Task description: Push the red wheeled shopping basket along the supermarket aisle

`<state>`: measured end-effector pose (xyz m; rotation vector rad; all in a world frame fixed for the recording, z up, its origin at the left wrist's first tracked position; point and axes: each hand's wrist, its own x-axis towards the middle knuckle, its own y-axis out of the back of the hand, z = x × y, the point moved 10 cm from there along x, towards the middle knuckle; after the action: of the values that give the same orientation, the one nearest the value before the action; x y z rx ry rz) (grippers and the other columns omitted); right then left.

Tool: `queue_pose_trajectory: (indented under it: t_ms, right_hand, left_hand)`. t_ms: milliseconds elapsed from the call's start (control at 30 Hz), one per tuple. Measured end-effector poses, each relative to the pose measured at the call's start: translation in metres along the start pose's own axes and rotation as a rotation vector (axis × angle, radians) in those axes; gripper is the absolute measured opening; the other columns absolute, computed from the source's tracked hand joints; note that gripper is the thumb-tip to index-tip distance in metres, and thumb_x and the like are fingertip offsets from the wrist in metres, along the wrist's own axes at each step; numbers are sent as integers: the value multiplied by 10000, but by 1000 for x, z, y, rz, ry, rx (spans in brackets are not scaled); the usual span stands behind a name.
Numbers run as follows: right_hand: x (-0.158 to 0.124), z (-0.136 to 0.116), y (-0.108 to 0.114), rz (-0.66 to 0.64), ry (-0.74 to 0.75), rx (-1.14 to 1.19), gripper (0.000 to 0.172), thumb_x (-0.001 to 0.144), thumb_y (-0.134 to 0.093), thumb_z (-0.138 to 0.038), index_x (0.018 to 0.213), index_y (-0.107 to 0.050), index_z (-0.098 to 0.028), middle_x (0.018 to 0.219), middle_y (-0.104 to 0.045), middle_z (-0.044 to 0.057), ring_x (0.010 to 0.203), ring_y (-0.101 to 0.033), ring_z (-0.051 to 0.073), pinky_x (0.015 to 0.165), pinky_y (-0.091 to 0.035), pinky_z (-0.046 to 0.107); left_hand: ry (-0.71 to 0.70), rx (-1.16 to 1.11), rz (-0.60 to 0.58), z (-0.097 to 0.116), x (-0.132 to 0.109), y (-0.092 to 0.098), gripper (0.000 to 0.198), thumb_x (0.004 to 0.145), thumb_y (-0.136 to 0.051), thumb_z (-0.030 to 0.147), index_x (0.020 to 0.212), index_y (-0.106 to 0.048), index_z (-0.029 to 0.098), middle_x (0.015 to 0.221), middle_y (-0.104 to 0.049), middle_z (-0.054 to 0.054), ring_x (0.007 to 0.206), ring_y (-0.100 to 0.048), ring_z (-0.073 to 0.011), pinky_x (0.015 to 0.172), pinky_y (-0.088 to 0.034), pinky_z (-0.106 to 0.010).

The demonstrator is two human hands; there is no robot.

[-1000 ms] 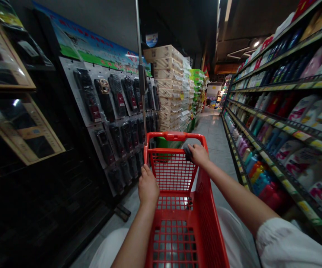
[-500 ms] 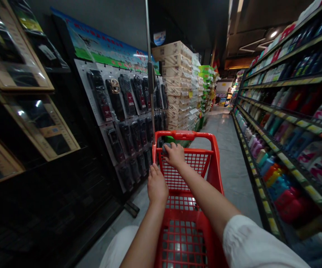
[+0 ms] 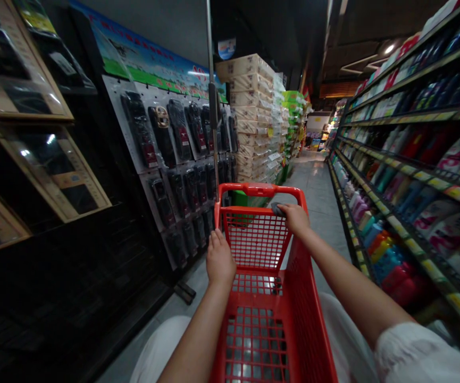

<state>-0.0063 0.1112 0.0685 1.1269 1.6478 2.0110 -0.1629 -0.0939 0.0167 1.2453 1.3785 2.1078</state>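
A red plastic shopping cart (image 3: 308, 290) stands right before me, with its basket bare of goods. My right hand (image 3: 298, 219) is closed on a small grey cloth (image 3: 277, 208). It presses the cloth against the right end of the crossbar above the red grid flap. On the cart's left rim rests my left hand (image 3: 220, 261), its fingers closed over the edge and its thumb hidden. A thin metal pole (image 3: 212, 106) rises by the cart's front left corner.
Packaged belts (image 3: 180, 130) hang on a rack at left, beside framed boxes (image 3: 64, 178). Stacked cartons (image 3: 249, 117) stand beyond. Shelves of bottles (image 3: 389, 229) line the right side. Between them the grey tiled aisle (image 3: 313, 181) runs away from me.
My right hand has slid the grey cloth along the crossbar from its left end to its right end. My left hand stays on the left rim.
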Motion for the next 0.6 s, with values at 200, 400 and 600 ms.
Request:
queue_pose_trajectory:
  t_ms: [200,400,600]
  right_hand:
    - [25,-56,-2,-21,10,36,483,911,-439,-90,1339,-612,-228,1213,-671,118,1079,-588,231,937,-418,319]
    - [48,-151,-5,-25,92,31,412,990,-375,-221,1357,-558,-254,1192,-644,134,1043,-576,253,905,-435,365]
    - [27,-146,0,-12,191,6,485,995,-341,-203,1464,-448,-256,1354,-563,147,1112,-545,263,947,-435,382]
  left_hand:
    - [-14,-32,3,2,-1,-1,664,817,-450,6,1473,-378,-61,1487,-462,-278,1375,-479,-311,1107,-441,-369]
    - [-33,-20,-13,-2,-4,-1,677,801,-421,-26,1476,-385,-35,1492,-467,-259,1394,-458,-296,1133,-409,-366]
    - [-56,-33,-1,-6,-13,5,662,819,-450,20,1476,-378,-24,1490,-472,-254,1392,-463,-285,1141,-398,-364]
